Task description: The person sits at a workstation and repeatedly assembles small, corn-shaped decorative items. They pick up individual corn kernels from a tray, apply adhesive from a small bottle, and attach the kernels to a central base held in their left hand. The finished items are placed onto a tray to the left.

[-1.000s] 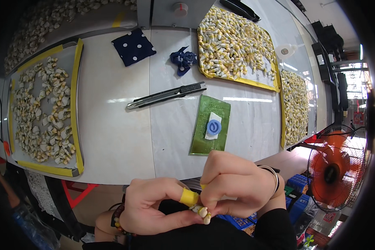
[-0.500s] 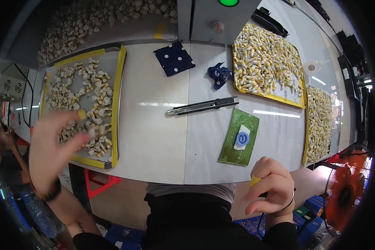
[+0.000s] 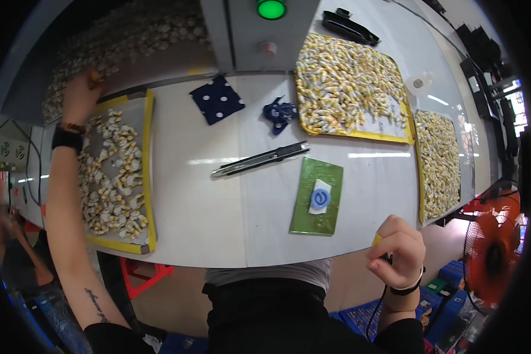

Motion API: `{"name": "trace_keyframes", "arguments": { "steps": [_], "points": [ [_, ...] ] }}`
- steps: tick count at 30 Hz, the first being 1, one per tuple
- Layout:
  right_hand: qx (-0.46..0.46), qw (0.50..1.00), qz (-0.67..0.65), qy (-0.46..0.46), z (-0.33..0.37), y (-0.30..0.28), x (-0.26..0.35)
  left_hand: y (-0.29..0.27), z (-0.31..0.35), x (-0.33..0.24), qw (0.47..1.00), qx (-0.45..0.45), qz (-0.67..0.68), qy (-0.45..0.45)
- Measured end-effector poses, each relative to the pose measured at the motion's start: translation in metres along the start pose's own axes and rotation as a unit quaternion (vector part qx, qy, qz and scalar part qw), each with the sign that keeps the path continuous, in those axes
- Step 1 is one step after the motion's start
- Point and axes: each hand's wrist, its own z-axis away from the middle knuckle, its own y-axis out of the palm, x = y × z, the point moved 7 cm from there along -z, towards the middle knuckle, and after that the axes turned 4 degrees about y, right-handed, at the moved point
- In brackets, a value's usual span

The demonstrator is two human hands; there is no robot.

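Note:
My left hand point(image 3: 81, 99) reaches over the far end of the left tray point(image 3: 150, 177), to the edge of a grey box holding a heap of small whitish pieces point(image 3: 141, 29). Its fingers are blurred and partly hidden. Below my forearm, loose white-and-yellow pieces point(image 3: 121, 203) lie scattered in that yellow-edged tray. My right hand point(image 3: 398, 253) is held off the table's front edge, fingers curled together, a yellow cover on one finger. Something dark shows between its fingers, too small to name. Nearest to it on the table is a green board point(image 3: 298, 215) bearing a round blue piece point(image 3: 320, 198).
A utility knife point(image 3: 259, 160) lies mid-table. Beyond it are a dotted navy cloth point(image 3: 215, 100) and a crumpled blue cloth point(image 3: 279, 113). Two trays, a large tray point(image 3: 360, 137) and a narrow tray point(image 3: 421, 177), hold many yellow-and-white pieces. An orange fan point(image 3: 492, 253) stands at right.
My left hand has moved from over the left tray's pieces up and away to the grey box. My right hand stays curled, turned slightly. The whole view has shifted a little.

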Motion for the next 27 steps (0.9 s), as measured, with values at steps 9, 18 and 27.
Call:
{"name": "trace_keyframes", "arguments": {
  "steps": [9, 18, 27],
  "points": [
    [-0.098, 0.954, 0.278, 0.061, -0.069, -0.074, -0.04, -0.108, 0.129, -0.179, 0.857, 0.125, 0.479, 0.142],
    [0.015, 0.934, 0.357, 0.019, -0.124, -0.057, -0.099, -0.05, 0.232, -0.255, 0.452, 0.376, 0.809, 0.003],
    [0.039, 0.99, 0.135, -0.022, -0.087, -0.006, -0.018, -0.025, 0.241, -0.266, 0.322, 0.23, 0.915, -0.076]
  ]
}}
